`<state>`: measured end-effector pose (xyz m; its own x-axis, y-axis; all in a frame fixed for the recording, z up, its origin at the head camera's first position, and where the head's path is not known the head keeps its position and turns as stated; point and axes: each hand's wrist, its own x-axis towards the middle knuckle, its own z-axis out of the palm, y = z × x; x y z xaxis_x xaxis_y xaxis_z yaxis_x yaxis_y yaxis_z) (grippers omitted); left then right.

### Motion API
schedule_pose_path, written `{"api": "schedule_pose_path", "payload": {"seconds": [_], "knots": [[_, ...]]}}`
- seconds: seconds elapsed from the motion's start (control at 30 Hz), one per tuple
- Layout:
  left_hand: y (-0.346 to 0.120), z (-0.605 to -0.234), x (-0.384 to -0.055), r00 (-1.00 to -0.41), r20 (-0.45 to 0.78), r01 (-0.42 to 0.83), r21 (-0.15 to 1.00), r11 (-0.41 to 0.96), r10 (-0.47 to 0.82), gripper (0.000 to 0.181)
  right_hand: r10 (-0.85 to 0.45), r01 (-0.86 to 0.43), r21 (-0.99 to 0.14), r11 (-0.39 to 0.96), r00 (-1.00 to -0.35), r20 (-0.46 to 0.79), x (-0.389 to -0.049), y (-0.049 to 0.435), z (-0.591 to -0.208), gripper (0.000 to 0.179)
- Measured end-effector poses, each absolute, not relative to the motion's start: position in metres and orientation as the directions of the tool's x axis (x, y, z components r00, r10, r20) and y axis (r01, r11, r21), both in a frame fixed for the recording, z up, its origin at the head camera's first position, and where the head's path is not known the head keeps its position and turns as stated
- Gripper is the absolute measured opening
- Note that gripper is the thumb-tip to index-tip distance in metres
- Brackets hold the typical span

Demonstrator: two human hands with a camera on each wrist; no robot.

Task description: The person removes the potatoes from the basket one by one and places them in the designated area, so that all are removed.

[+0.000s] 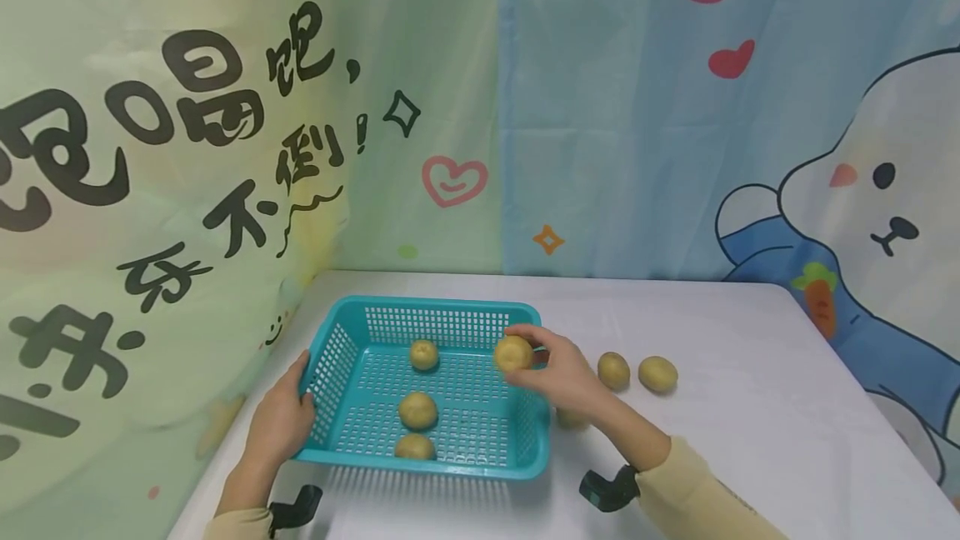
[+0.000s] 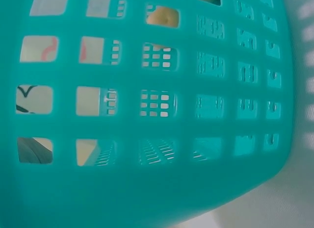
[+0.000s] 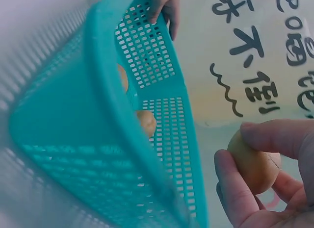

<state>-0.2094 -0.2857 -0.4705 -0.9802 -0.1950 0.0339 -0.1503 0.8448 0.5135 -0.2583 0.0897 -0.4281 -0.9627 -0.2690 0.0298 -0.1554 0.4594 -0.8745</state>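
Observation:
My left hand point(image 1: 281, 419) grips the left rim of a turquoise perforated plastic basket point(image 1: 476, 407), its thumb over the edge. Between the thumb and fingertips of my right hand point(image 1: 566, 373) is a yellowish potato point(image 1: 513, 354), held above the right end of the basket. The right wrist view shows this potato point(image 3: 255, 166) pinched beside the basket's rim point(image 3: 98, 46). Three potatoes lie inside: one toward the back point(image 1: 423, 354), one in the middle point(image 1: 417, 411) and one partly hidden by the front wall point(image 1: 415, 446). The left wrist view is mostly filled by the basket's wall point(image 2: 130, 125).
On the white table point(image 1: 720, 423), right of the basket, lie two potatoes, one nearer point(image 1: 613, 371) and one farther right point(image 1: 658, 374). A third potato point(image 1: 572, 418) is partly covered by my right hand. A printed curtain point(image 1: 600, 148) hangs behind the table.

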Motion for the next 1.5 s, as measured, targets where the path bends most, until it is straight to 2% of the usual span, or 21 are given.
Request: {"api": "schedule_pose_path", "payload": {"seconds": [0.37,0.67,0.97,1.5], "knots": [[-0.285,-0.471,-0.210,-0.979,0.036,-0.154,0.510,0.847,-0.200,0.062,-0.187,-0.051,-0.903,0.427,-0.982,-0.033,-0.245,0.126,-0.439,0.058],[-0.285,-0.470,-0.209,-0.980,0.033,-0.151,0.512,0.845,-0.195,0.062,-0.159,-0.054,-0.886,0.460,-0.987,-0.023,-0.238,0.161,-0.452,0.060],[-0.286,-0.470,-0.209,-0.981,0.038,-0.146,0.510,0.848,-0.191,0.062,-0.137,-0.029,-0.893,0.450,-0.990,-0.037,-0.227,0.189,-0.485,0.061],[-0.287,-0.470,-0.210,-0.982,0.042,-0.139,0.499,0.856,-0.183,0.061,-0.020,0.060,-0.832,0.552,-0.996,-0.085,-0.218,0.211,-0.524,0.065]]}}
